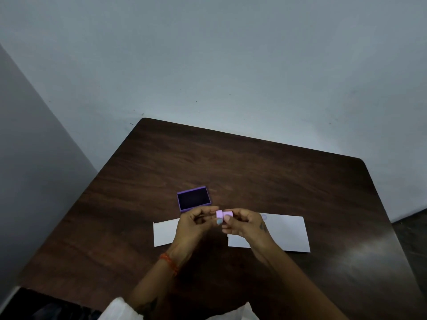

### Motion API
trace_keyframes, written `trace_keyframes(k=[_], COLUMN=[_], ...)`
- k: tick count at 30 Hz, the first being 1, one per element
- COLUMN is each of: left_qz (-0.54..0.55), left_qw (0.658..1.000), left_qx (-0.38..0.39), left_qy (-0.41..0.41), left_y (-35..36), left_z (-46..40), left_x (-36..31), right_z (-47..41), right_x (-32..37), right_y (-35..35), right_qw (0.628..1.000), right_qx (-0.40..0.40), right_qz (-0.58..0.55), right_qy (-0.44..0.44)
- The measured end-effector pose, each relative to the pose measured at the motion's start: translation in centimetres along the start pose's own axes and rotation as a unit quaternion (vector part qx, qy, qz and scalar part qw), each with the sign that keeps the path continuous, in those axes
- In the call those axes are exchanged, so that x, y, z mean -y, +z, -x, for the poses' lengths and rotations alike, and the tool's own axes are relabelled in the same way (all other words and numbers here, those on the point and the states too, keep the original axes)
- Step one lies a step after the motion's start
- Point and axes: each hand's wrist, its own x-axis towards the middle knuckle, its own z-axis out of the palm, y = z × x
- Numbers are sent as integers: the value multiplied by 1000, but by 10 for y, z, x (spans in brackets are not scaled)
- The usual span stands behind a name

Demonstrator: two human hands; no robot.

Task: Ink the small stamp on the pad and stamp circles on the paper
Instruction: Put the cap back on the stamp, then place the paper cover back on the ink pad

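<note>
A dark brown wood-grain tabletop (254,172) with rounded corners fills the lower part of the view, with its far edge against a pale blue-grey wall (231,54) marked with a few small dark specks. A second wall (30,158), greyer, meets the first at the left, beside the tabletop's far left corner. A soft glare lies on the wood near the right edge.

An open purple rectangular ink pad (194,199) with a dark inking surface sits around the middle of the tabletop, its frame a brighter violet than its inside. Just nearer the person, white paper (286,232) lies flat; one piece shows to the left of the hands and a larger piece to the right, and whether they join beneath the hands cannot be told. A faint round purple mark (264,217) shows near the far edge of the right-hand piece.

The small lilac plastic stamp (223,213), short and blocky with two parts side by side, is held above the paper, just in front of the ink pad. The left hand (196,224), with an orange thread bracelet (169,263) at the wrist, pinches its left end between thumb and fingertips; the right hand (245,224) pinches the right end likewise. White sleeves (120,309) show at the near edge.
</note>
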Motion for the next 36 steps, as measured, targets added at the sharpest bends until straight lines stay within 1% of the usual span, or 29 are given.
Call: trace_keyframes(k=[3, 5, 7, 10, 11, 14, 17, 20, 25, 29, 30, 32, 34, 36], left_qz=[-17, -23, -21, -49, -56, -68, -81, -90, -97, -89, -101, -142, -172, -193], left_qw=[1000, 1000, 1000, 997, 996, 993, 991, 989, 989, 988, 985, 970, 948, 931], left_qx=[-1, -3, -19, -61, -70, -86, -101, -104, -105, -127, -141, -196, -269, -310], left_qy=[2, 0, -6, -22, -26, -33, -41, -46, -44, -13, -8, -2, 0, 3], left_y=[0, -1, -4, -10, -13, -19, -24, -25, -28, -32, -34, -41, -50, -59], left_z=[-3, -5, -7, -9, -9, -9, -9, -8, -6, -3, -3, -2, 2, 6], left_x=[3, 6, 9, 12, 13, 16, 19, 20, 20, 17, 16, 15, 13, 13], right_z=[-6, -10, -16, -28, -33, -45, -51, -53, -50, -41, -39, -35, -32, -29], right_x=[-2, -4, -8, -13, -15, -19, -26, -29, -26, -24, -22, -19, -18, -20], right_y=[3, 6, 9, 13, 15, 20, 24, 27, 29, 33, 36, 46, 59, 73], right_qw=[1000, 999, 991, 958, 947, 921, 907, 883, 871, 865, 869, 881, 897, 911], right_qx=[-7, -19, -57, -126, -133, -93, -60, -48, -62, -118, -133, -140, -120, -95], right_qz=[14, 33, 112, 244, 279, 371, 409, 460, 481, 471, 456, 421, 383, 360], right_qy=[11, -8, -37, -79, -86, -80, -83, -81, -82, -128, -139, -165, -183, -175])
